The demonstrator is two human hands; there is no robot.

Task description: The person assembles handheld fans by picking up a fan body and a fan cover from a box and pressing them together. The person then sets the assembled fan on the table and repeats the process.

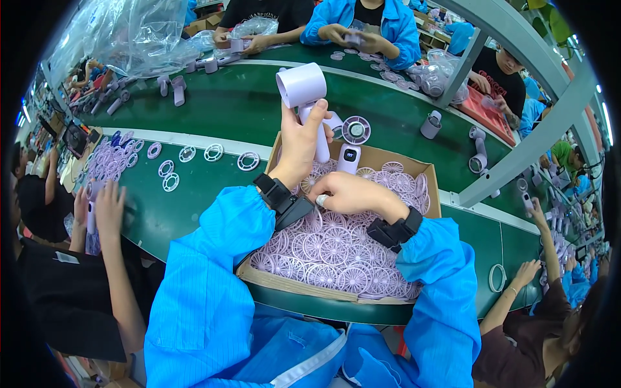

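Fingers of the left hand [297, 145] wrap the handle of a lilac fan body [309, 89], its wide cylindrical head rising just above them; those of the right hand [356, 193] bend down over spoked grilles [336, 249], and I cannot tell whether they pinch one. Judging by its look, the body is light, stiff, smooth plastic, perhaps a little slippery, so the handle seems the surest hold. Grilles look feather-light, with thin, fragile spokes, best taken by the outer rim. By count: one fan body within the left fingers; one piece with a dark display [349, 161] just right of them; one cardboard box [433, 194] around the grilles under the right fingers; six loose rings [248, 161] on the green counter [194, 200], well left of both hands' fingers, apart from a further heap. The grilles overlap too much to number.
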